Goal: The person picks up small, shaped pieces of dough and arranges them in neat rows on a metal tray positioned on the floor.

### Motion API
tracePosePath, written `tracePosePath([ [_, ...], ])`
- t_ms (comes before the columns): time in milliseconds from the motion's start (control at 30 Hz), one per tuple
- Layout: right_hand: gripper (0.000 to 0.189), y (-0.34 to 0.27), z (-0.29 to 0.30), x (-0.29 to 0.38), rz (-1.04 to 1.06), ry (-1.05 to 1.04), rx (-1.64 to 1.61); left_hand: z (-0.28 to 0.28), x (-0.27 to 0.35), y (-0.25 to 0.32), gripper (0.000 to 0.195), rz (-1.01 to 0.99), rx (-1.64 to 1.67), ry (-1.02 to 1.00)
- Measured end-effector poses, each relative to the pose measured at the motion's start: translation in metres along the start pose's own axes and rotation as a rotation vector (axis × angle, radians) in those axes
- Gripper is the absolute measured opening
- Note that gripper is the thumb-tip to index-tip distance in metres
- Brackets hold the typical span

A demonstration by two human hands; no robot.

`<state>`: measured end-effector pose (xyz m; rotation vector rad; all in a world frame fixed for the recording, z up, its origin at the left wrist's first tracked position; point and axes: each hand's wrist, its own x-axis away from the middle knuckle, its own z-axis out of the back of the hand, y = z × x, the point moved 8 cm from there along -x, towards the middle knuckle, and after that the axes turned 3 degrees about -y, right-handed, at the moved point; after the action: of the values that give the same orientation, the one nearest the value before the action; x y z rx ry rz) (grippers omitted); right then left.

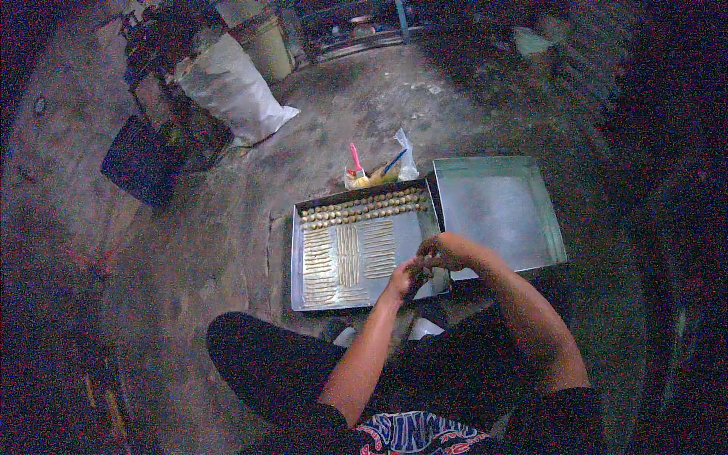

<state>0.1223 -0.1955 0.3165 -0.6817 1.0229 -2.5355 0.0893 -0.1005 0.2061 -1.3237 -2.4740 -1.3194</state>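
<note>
My left hand and my right hand meet over the right side of a shallow metal tray. Their fingers are bent close together; blur and darkness hide whether anything is between them. Along the tray's far side run rows of small, round, pale balls that look like dough. Nearer to me lie thin, pale strips, also dough-like, grouped in blocks. Most lie crosswise, while the middle block points away from me. To the right, touching or nearly touching, stands a second metal tray with a bare bottom.
Behind the first tray are a pink-handled brush, a blue stick-like tool and a clear plastic bag. A white sack, a dark box-like object and a pale bucket stand at the upper left on the concrete floor.
</note>
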Motion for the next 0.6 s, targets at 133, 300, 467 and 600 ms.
tracePosePath([
  [133,0.021,0.008,0.012,-0.022,0.045,0.059,0.209,0.001,-0.013,0.004,0.034,-0.030,0.146,0.115],
  [300,0.023,0.040,0.004,-0.035,-0.112,0.172,0.347,0.019,-0.022,-0.003,0.039,-0.084,-0.297,0.354],
  [467,0.024,0.056,-0.006,-0.007,-0.098,0.161,0.368,0.021,-0.041,-0.034,0.046,-0.132,-0.463,0.305],
  [600,0.023,0.050,-0.012,0.003,-0.031,0.074,0.052,0.023,-0.038,-0.056,0.046,-0.073,-0.209,0.204],
])
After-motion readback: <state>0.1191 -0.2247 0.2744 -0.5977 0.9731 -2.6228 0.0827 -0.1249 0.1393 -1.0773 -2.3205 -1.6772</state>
